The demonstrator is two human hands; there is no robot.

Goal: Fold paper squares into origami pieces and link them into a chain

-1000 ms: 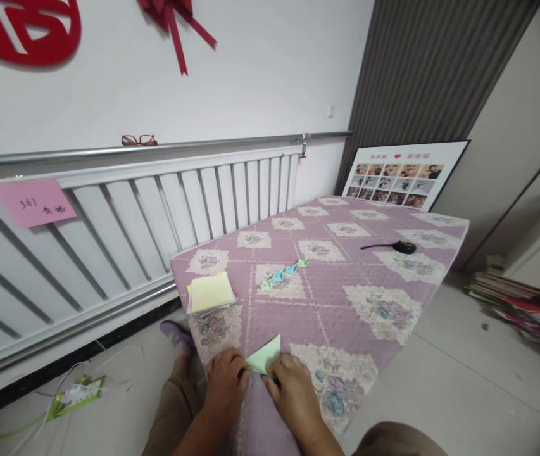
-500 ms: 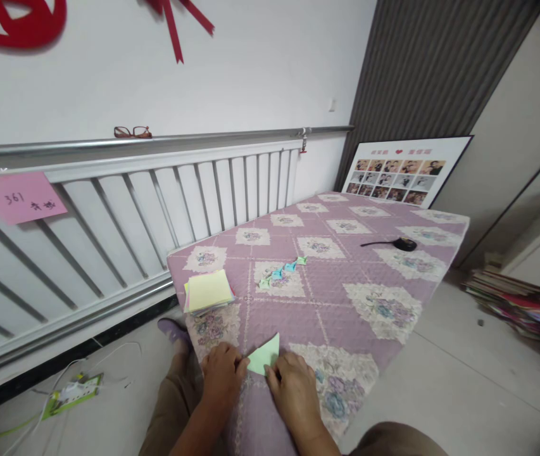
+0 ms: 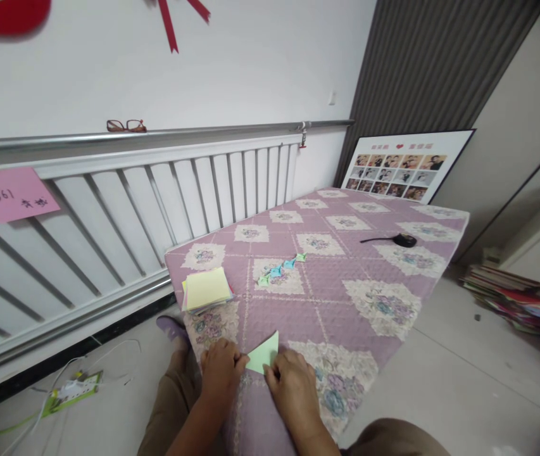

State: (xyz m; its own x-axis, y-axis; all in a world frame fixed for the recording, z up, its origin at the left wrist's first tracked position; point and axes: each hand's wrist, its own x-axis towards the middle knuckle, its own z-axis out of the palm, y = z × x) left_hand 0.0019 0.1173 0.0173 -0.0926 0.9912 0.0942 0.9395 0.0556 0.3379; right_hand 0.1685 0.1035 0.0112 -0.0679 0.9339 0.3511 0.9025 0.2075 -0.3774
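A light green paper, folded into a triangle, lies on the purple floral tablecloth near the front. My left hand has its fingers closed on the paper's left corner. On the other side, my right hand pinches the lower right edge with thumb and bent fingers. Beyond the hands, several small folded green and blue paper pieces form a slanting row. To the left sits a stack of square paper sheets, a yellow one on top.
A black round object with a thin handle lies at the table's right. A white radiator runs along the left edge. A photo board stands behind the table. Glasses rest on the pipe, and a power strip is on the floor.
The camera view has shifted slightly. Both hands keep their places on the green paper, which looks flatter with a straighter upper edge.
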